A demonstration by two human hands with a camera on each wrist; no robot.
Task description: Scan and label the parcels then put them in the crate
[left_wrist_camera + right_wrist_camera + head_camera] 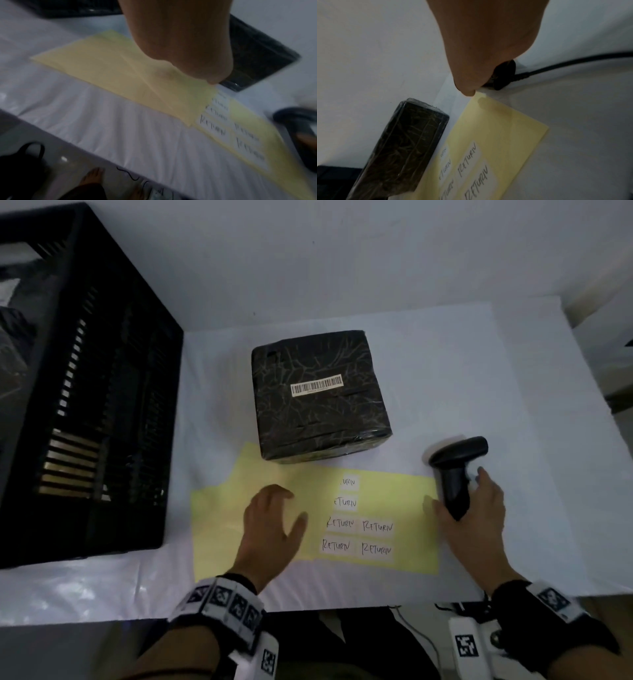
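The right hand point(471, 505) has its fingers clamped on the black handheld barcode scanner point(457, 470); the left hand point(272, 518) hovers, fingers apart, over the yellow label sheet point(407, 491). The black plastic-wrapped square parcel point(318, 395) sits mid-desk, its white barcode sticker point(317, 385) facing up, right of the black slatted crate point(85, 392). Aiming the scanner squarely at that sticker should serve best

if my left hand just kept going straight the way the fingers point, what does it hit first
Most likely the black wrapped parcel. The left hand hovers open over the yellow label sheet, fingers pointing up-table toward the parcel's near edge. Its height above the sheet is unclear.
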